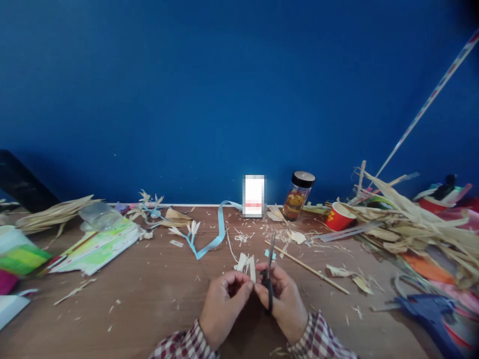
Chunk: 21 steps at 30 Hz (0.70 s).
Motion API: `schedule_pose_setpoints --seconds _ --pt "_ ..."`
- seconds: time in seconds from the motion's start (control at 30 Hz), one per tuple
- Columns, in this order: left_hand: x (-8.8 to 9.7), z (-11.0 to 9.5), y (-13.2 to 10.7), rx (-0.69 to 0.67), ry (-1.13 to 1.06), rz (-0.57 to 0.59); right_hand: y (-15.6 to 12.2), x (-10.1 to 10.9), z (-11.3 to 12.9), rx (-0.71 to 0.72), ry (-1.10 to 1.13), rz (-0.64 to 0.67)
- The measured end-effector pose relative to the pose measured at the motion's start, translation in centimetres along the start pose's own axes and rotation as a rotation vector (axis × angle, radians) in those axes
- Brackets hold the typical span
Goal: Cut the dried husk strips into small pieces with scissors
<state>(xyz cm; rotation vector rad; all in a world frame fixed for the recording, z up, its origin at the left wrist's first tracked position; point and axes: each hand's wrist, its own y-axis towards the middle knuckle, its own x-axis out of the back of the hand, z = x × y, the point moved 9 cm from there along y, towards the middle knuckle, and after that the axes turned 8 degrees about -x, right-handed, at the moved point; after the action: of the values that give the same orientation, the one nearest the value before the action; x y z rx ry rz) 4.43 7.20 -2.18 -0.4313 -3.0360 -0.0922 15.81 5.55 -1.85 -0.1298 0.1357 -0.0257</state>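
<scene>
Currently, left hand [226,301]: pinching a pale slitted husk-like strip [252,268].
Right hand [283,294]: holding black-handled metal scissors [270,264], tips far.
Strip: probably mid-shaping; snipping calls for a steady pinch.

This was a craft workspace, though whether in a home or a workshop could not be told. Pale clippings [242,239] littered a brown table [149,304] against a plain blue wall [224,99]. Scissors [268,280], a glue gun [428,305], dried leaves [389,235], a light-blue ribbon [221,224] and a green-blotched sheet [107,244] showed handicraft work.
</scene>
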Motion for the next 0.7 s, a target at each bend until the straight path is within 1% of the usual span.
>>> schedule_pose_setpoints --seconds 0.2,0.4,0.53,0.7 --pt "0.2 -0.3 -0.1 -0.019 0.010 -0.015 -0.2 -0.1 0.1 0.004 -0.007 0.011" --pt "0.2 0.2 0.1 0.050 -0.037 -0.037 -0.1 -0.3 -0.1 -0.028 -0.015 0.010" --pt "1.0 0.6 0.2 0.098 -0.123 -0.099 -0.1 -0.4 -0.2 -0.033 -0.029 0.019" --pt "2.6 0.7 0.5 0.114 -0.283 -0.201 -0.5 -1.4 -0.1 -0.032 -0.019 0.119"
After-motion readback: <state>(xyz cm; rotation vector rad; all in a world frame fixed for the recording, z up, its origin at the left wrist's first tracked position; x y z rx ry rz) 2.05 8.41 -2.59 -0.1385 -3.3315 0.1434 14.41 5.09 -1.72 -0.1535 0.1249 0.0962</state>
